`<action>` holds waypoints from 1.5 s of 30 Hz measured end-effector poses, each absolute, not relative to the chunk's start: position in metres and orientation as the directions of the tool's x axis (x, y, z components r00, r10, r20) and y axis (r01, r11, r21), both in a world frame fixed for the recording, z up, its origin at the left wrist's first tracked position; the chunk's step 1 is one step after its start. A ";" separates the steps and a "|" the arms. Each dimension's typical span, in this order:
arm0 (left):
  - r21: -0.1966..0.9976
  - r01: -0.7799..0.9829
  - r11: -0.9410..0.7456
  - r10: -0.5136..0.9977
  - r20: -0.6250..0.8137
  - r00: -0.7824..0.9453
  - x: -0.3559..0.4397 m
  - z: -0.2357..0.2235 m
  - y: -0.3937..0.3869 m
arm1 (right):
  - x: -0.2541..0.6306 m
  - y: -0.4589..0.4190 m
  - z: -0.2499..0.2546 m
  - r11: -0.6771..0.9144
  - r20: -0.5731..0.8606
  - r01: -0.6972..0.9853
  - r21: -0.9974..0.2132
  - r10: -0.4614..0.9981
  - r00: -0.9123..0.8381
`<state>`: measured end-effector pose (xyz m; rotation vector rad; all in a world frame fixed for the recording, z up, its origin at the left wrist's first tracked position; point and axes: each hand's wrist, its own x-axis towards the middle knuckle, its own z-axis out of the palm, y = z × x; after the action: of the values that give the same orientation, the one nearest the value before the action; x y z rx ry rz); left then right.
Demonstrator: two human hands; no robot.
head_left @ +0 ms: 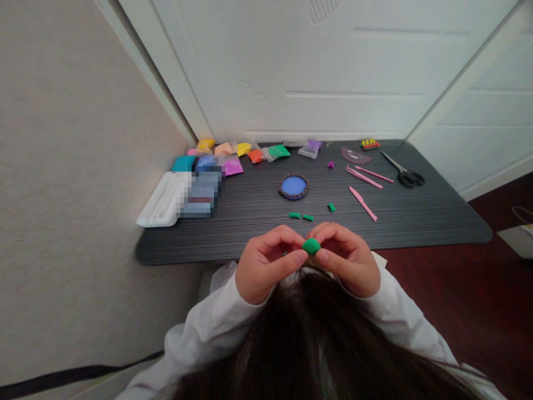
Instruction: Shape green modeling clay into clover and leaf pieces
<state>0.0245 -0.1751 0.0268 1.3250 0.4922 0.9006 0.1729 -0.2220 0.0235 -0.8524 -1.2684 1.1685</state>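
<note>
Between the fingertips of both hands is a small green piece of clay (311, 246), flattened and pointed at its ends. My left hand (270, 261) pinches its left side, and my right hand (348, 256) pinches its right side, just above the near table edge. Beyond the hands lie short green clay strips (295, 215) and a green clay stub (331, 207). Farther back sits a blue clay disc (293, 185) ringed with small brown balls.
Packets of coloured clay, a green one (278, 151) among them, line the table's back left. A white tray (160, 203) is at left. Pink tools (363, 203), black-handled scissors (410, 176) and a purple clay bit (330, 164) lie right on the dark table (245, 228).
</note>
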 end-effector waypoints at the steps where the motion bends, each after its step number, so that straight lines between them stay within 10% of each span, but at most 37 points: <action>1: 0.962 -0.272 -0.019 0.793 0.180 0.582 0.024 0.027 -0.175 | 0.173 -0.222 0.023 0.236 0.253 -0.171 -0.956 0.964 -0.085; 45: 0.977 -0.115 -0.177 0.817 0.211 0.537 0.022 0.029 -0.174 | 0.172 -0.222 0.022 0.222 0.223 -0.100 -0.970 0.975 0.004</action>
<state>0.0222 -0.1743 0.0289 1.5290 0.6256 0.9336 0.1719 -0.2225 0.0216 -0.9680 -1.2387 1.0937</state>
